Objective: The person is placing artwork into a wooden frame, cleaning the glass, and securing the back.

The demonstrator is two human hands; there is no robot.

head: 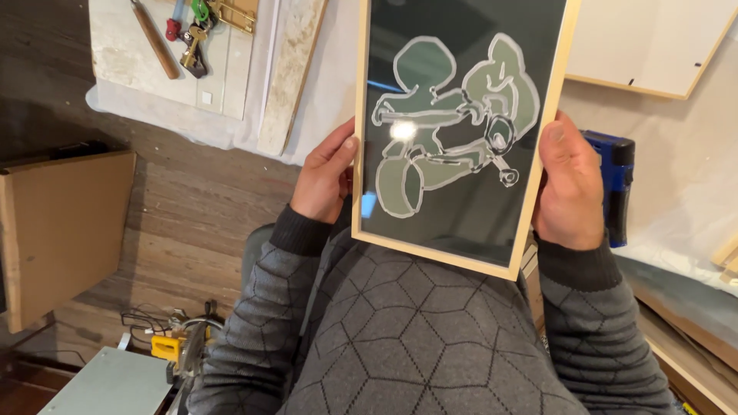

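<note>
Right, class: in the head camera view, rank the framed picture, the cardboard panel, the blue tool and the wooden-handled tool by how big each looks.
1. framed picture, largest, though it is held nearest the camera.
2. cardboard panel.
3. blue tool, partly hidden behind the right hand.
4. wooden-handled tool.
The last two look close in size, so their order is unsure.

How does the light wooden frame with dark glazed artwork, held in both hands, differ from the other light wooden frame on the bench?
The held wooden frame shows a dark picture with pale green shapes; the bench frame shows a plain white panel. The first is gripped at both sides, the second lies flat. Both have pale wood edges.
</note>
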